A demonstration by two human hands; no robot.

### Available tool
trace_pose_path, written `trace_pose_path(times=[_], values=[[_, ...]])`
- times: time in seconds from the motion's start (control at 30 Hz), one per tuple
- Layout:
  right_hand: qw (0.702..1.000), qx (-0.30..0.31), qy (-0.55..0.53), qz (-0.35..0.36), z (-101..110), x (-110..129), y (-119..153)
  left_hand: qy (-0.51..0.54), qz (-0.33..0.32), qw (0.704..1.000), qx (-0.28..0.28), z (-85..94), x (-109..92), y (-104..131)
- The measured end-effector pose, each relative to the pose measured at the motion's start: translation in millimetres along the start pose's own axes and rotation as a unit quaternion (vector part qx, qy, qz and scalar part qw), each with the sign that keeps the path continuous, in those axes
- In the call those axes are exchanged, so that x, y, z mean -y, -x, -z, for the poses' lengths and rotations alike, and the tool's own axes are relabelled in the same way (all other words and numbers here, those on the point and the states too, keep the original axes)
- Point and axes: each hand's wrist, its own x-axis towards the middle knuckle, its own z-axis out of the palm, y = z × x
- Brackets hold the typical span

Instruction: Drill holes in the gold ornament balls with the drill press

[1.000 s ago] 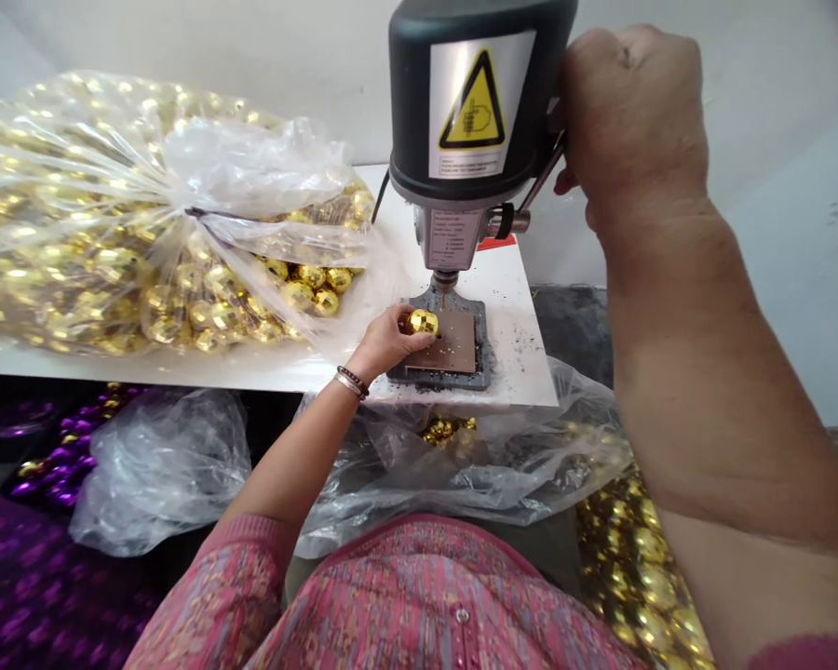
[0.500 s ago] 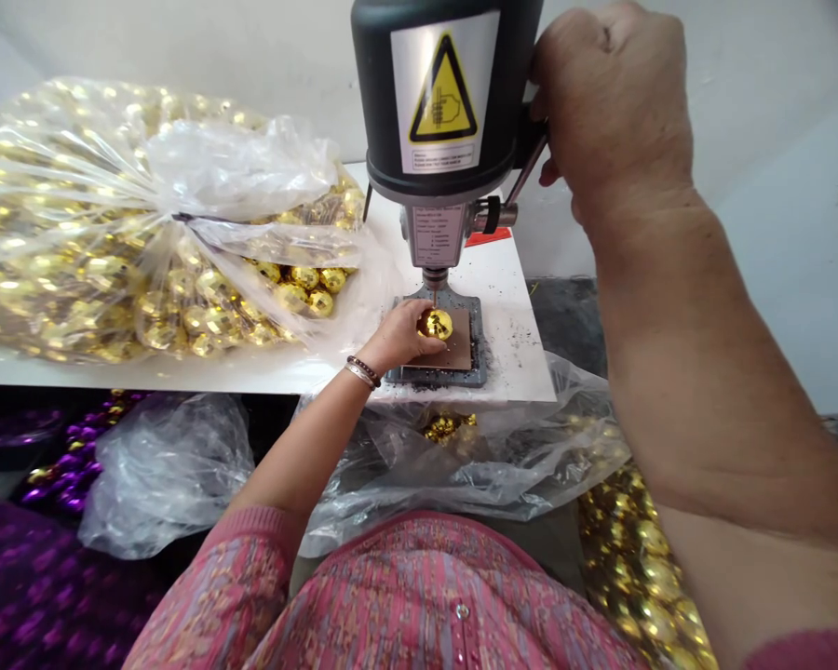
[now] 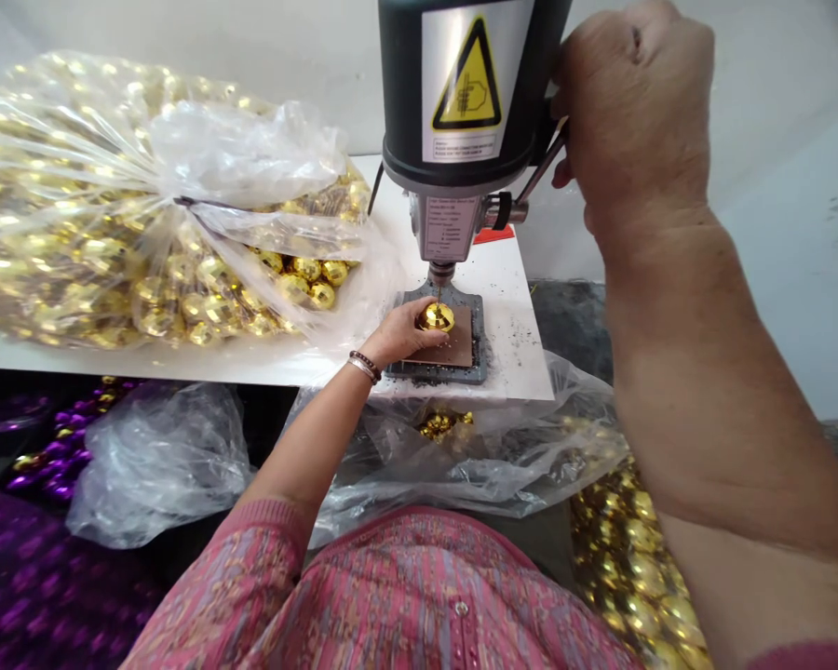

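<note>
Under the drill press (image 3: 471,88), a shiny gold faceted ball (image 3: 436,319) rests on a brown board (image 3: 459,342) over the grey machine base (image 3: 479,321). Thumb and fingers of my left hand (image 3: 406,333) close round the ball from its left side. The thin drill bit (image 3: 439,291) comes down at the ball's top; whether it has gone in is too small to tell. High on the right, my right hand (image 3: 639,102) is wrapped round the press's feed lever (image 3: 543,166), its grip partly hidden behind the hand.
A large clear bag of gold balls (image 3: 98,261) covers the table's left. Dark shavings lie around the base, and a red item (image 3: 494,234) sits behind it. Below the front edge hangs an open plastic bag (image 3: 489,475) with gold balls. Purple balls (image 3: 60,465) lie lower left.
The view has shifted slightly, so the press appears further right. The drill bit now meets the top of the ball. Both hands keep their holds.
</note>
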Motion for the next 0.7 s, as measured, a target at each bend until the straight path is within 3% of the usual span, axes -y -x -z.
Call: trace_pose_path(times=[0.13,0.3,0.47,0.7], values=[[0.997,-0.043,0.067,-0.009,2,5,16,0.007,-0.004,1.0,-0.012,-5.0,8,-2],[0.987,-0.07,0.108,0.093,5,-2,54,0.014,-0.009,1.0,-0.024,-10.0,15,-4],[0.976,-0.094,0.121,0.153,6,-23,90,0.04,-0.018,0.998,-0.036,-10.0,16,-4],[0.959,-0.121,0.142,0.214,2,-40,104,0.004,-0.032,0.999,-0.024,-9.2,15,-2]])
